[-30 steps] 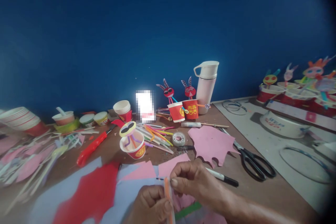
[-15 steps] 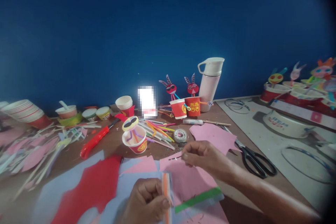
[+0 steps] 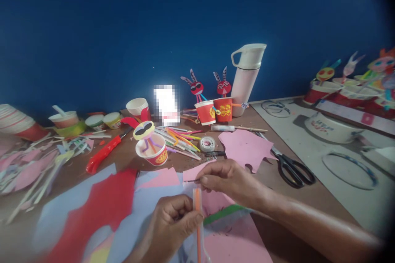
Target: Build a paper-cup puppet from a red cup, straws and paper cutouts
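Dark blue wall [image 3: 123,28] behind, brown desk [image 3: 311,201] below. An orange straw [image 3: 198,230], apparently set in a clear sleeve [image 3: 194,195], is held toward the desk's near side, by a pink sheet [image 3: 231,242]; its lower end is cut off by the view. It is pinched along its length by the fingers of the left hand [image 3: 174,220]. By the right hand [image 3: 226,181] a thin dark stick [image 3: 189,181] is gripped at one end, just beyond the straw's top. Straw judged light, springy, easily crushed; sleeve probably slick. Best taken gently between thumb and forefinger, near mid-length.
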{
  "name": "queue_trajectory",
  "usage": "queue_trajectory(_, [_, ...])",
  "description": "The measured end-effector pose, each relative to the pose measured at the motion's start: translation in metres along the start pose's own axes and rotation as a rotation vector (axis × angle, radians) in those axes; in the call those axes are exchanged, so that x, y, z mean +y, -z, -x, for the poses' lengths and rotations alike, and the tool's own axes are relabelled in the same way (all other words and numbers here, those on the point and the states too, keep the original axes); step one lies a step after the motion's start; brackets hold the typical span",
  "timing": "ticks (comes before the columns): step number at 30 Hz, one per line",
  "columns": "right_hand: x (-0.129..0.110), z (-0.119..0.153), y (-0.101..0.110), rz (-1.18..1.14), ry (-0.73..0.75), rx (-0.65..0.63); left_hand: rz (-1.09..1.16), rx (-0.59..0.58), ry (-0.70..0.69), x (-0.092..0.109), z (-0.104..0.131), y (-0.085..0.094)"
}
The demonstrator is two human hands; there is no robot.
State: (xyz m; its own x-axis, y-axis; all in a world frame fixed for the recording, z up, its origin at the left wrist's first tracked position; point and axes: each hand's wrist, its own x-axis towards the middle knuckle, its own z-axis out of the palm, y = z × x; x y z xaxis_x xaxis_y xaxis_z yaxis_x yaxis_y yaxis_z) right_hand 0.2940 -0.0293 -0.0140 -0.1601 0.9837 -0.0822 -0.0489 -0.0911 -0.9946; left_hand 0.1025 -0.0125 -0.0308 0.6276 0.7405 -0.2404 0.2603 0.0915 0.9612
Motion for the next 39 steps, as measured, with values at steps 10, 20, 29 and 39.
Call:
queue_trajectory(10, [-0.003,0.003,-0.004,-0.006,0.028,-0.061,-0.147,0.033,-0.126,0.001,0.001,0.001])
queue_trajectory(20, [-0.004,0.006,-0.002,-0.049,0.001,-0.157,-0.077,0.029,-0.089,0.002,-0.001,0.001])
queue_trajectory(29, [0.004,0.005,-0.001,-0.055,0.018,-0.219,-0.082,0.021,-0.052,0.003,0.002,0.003])
queue_trajectory(39, [-0.003,0.006,-0.005,-0.055,0.085,-0.216,-0.028,0.085,-0.041,0.002,-0.002,0.000])
